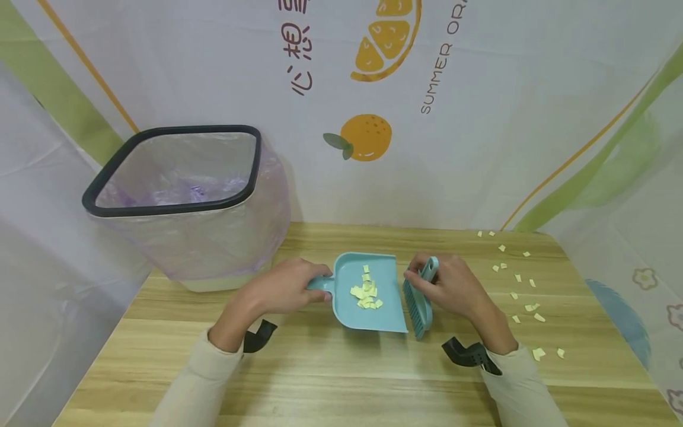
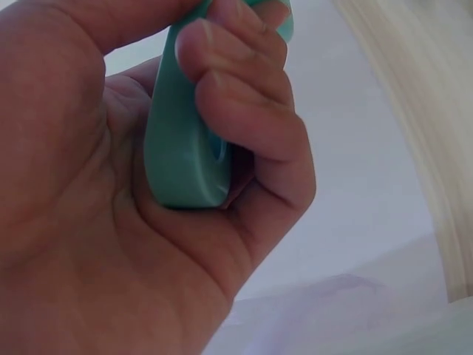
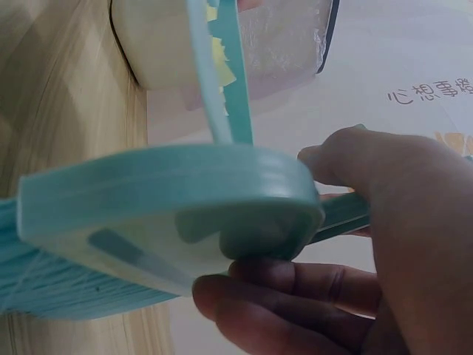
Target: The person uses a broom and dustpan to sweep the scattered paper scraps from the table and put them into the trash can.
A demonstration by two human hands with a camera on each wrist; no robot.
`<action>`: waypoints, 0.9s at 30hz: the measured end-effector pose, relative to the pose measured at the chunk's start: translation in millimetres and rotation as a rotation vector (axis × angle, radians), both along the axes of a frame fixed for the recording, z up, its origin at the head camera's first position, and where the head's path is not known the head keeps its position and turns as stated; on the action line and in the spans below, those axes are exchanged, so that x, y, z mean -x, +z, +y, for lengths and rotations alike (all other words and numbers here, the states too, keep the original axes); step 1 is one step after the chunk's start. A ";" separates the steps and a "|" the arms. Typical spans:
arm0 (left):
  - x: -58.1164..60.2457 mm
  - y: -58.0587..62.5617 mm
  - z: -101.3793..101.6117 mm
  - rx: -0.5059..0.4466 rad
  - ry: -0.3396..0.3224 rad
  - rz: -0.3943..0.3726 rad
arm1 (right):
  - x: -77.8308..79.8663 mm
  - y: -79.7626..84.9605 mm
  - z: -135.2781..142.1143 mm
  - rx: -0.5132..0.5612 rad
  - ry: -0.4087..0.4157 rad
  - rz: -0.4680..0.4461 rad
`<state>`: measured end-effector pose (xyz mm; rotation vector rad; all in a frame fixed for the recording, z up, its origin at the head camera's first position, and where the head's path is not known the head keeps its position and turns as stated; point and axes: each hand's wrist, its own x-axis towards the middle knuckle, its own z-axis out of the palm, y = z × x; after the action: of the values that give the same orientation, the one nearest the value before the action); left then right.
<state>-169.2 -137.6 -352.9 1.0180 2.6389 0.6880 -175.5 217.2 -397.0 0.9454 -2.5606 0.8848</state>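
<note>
My left hand (image 1: 288, 286) grips the handle of a light blue dustpan (image 1: 388, 299); the left wrist view shows the fingers curled round that handle (image 2: 177, 159). A small heap of pale yellow paper scraps (image 1: 365, 293) lies in the pan. Just right of the pan's open edge, my right hand (image 1: 450, 286) holds a matching hand brush (image 1: 423, 308). In the right wrist view, thumb and fingers hold the brush (image 3: 166, 177), its blue bristles (image 3: 66, 274) pointing away from the palm. The pan casts a shadow on the table.
A bin (image 1: 224, 237) with a black rim and a clear purplish liner stands at the back left of the wooden table (image 1: 331, 379). More loose paper scraps (image 1: 517, 277) are scattered along the table's right side. A printed white cloth (image 1: 213, 71) hangs behind.
</note>
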 end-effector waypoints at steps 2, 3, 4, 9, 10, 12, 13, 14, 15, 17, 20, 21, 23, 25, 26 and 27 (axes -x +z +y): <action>0.0 2.5 0.1 0.000 -0.004 0.001 | -0.1 -0.1 0.4 0.001 0.000 -0.001; -0.1 3.8 0.1 0.000 -0.007 0.001 | -0.1 -0.1 0.5 0.002 0.000 -0.002; -0.1 5.0 -0.1 0.000 -0.011 0.003 | -0.1 -0.2 0.6 0.004 0.002 -0.002; -0.6 10.3 -1.8 -0.003 -0.026 0.018 | -0.1 -0.6 0.9 0.007 0.006 -0.002; -0.6 11.1 -2.2 -0.003 -0.028 0.025 | -0.2 -0.6 0.9 0.008 0.007 -0.002; -0.7 12.9 -2.6 -0.007 -0.031 0.031 | -0.3 -0.9 1.0 0.007 0.005 -0.004; -0.7 14.0 -2.7 -0.007 -0.034 0.034 | -0.3 -1.1 0.9 0.006 0.004 -0.003; -0.7 15.1 -2.8 -0.010 -0.035 0.033 | -0.3 -1.2 1.0 0.007 0.004 -0.003; -0.8 16.4 -2.9 -0.014 -0.036 0.032 | -0.5 -1.3 1.0 0.007 0.003 -0.003; -0.7 18.9 -3.0 -0.016 -0.036 0.030 | -0.4 -1.4 1.0 0.007 0.002 -0.002; -0.1 22.6 -3.3 -0.021 -0.037 0.023 | -0.4 -1.3 1.0 0.009 0.006 0.000; 0.3 23.8 -3.4 -0.022 -0.037 0.020 | -0.3 -1.3 0.9 0.010 0.007 0.002; 0.9 26.5 -4.3 -0.022 -0.035 0.019 | -0.1 -1.3 0.8 0.012 0.011 0.006; 1.5 29.2 -5.5 -0.027 -0.033 0.011 | 0.2 -1.4 0.6 0.012 0.012 0.007; 1.8 30.5 -5.9 -0.028 -0.031 0.008 | 0.2 -1.2 0.4 0.012 0.012 0.008; 2.1 32.2 -6.6 -0.034 -0.033 0.002 | 0.2 -1.0 0.3 0.011 0.011 0.007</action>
<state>-171.3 -144.2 -320.7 1.0700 2.6147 0.7267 -175.7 217.5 -398.0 0.9581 -2.5446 0.8962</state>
